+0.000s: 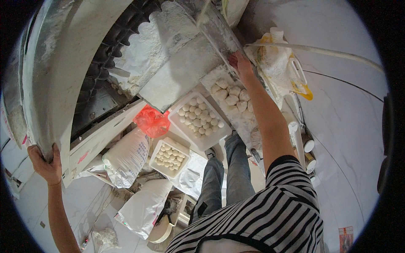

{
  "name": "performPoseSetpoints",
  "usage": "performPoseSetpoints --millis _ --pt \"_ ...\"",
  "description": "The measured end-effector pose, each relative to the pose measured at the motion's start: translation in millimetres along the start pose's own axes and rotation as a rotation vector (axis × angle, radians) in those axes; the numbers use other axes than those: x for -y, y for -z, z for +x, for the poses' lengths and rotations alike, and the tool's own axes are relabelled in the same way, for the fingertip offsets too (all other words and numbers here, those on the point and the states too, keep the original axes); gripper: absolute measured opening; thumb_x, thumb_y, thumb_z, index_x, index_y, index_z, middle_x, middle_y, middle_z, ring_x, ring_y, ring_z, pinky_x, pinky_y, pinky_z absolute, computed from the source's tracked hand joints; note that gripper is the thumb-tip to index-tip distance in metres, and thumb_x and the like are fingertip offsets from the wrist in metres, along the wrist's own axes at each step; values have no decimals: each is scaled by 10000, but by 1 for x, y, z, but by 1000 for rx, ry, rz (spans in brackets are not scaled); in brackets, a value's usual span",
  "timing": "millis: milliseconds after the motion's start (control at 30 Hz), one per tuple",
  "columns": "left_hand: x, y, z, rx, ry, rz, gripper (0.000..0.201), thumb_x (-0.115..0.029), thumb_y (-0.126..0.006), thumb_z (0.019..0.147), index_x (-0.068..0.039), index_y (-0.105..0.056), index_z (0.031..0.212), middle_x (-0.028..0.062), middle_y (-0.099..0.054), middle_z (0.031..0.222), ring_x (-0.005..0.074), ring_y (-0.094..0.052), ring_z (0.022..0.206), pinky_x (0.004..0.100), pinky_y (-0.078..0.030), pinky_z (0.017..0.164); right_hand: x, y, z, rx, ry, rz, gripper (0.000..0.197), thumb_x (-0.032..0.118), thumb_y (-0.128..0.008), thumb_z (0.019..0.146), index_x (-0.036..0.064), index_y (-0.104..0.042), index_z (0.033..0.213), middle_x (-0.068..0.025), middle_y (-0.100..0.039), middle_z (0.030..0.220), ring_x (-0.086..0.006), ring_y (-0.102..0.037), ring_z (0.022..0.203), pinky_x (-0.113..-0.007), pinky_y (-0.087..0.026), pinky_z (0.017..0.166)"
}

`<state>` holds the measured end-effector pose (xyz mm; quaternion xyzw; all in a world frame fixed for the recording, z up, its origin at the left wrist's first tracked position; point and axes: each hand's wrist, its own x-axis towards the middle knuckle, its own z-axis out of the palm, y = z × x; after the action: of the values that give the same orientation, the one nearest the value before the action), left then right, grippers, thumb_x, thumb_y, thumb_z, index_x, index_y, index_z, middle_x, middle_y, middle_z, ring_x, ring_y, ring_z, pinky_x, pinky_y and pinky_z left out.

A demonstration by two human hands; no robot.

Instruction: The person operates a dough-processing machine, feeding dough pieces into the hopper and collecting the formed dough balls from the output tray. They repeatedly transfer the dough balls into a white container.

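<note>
My left hand (44, 163) is closed round the lower end of a large, curved, flour-dusted machine cover (48, 84). At the upper middle, my right hand (240, 63) has its fingers curled against the edge of a long, dusty metal rail (213, 33). Part of those fingers is hidden. Between my arms lies a pale, floury board (181, 69), with loose flour (145, 46) beyond it beside a dark toothed machine part (95, 69). Pale dough lumps (232, 99) sit on a floured surface just below my right hand.
White trays of small dough balls (198, 118) (169, 157) stand near my legs, beside a red plastic bag (152, 121). White sacks (128, 158) (145, 206) lie at lower left. A translucent jug (276, 63) stands at upper right. A pale hose (333, 51) and thin cables cross the tiles.
</note>
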<state>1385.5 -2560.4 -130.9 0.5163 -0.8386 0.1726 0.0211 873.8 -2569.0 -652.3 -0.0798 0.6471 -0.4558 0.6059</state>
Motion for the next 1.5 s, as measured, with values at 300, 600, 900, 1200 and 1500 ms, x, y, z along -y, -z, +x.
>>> performPoseSetpoints --millis 300,600,900,1200,1500 --pt "4 1 -2 45 49 -40 360 -155 -741 807 -32 -406 850 70 -364 810 210 -391 716 283 -365 663 20 -13 -4 119 -179 667 289 293 -527 985 12 -591 980 -166 -619 1009 -283 -631 931 -396 -571 842" --pt "2 0 -4 45 110 -64 395 -188 -753 791 -29 -394 835 87 -352 807 242 -389 727 293 -365 678 15 2 6 419 -176 756 305 311 -543 979 52 -575 821 -94 -599 800 -244 -616 754 -369 -555 681" --pt "6 0 -6 45 85 -37 404 -184 -757 792 -24 -388 828 86 -340 804 247 -386 737 293 -367 686 0 6 8 210 -111 539 174 137 -544 962 38 -577 1101 -105 -618 866 -248 -626 776 -361 -562 715" --pt "6 0 -7 42 93 -29 417 -210 -757 802 -22 -386 834 73 -334 810 228 -384 730 278 -363 676 13 0 -36 445 -226 639 351 242 -584 950 51 -514 1237 -190 -639 1033 -271 -654 881 -379 -560 768" --pt "10 -1 -8 43 67 -23 416 -206 -765 787 -24 -395 842 79 -348 820 228 -386 721 270 -362 665 -51 29 -93 79 159 -347 453 420 -438 998 31 -617 1145 -93 -678 1009 -233 -638 922 -379 -505 846"
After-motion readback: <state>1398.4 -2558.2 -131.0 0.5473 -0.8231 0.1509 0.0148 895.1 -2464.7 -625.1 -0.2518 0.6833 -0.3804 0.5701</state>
